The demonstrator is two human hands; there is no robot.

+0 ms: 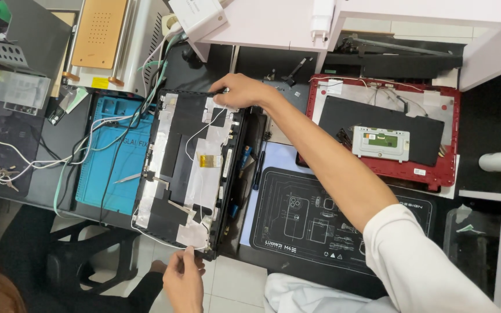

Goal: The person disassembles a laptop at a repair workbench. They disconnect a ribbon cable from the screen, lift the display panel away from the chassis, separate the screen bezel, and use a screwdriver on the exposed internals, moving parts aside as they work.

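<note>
Gripping laptop lid, both ends

1 head view, looking steeply down, near workbench, over own arms.

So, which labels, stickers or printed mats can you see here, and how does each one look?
Yellow sticker: small rectangle on the grey machine, top left.
White label: tiny rectangle on the red laptop shell.
Black work mat: white line drawings, centre.
Blue mat: rectangular, left.
</note>
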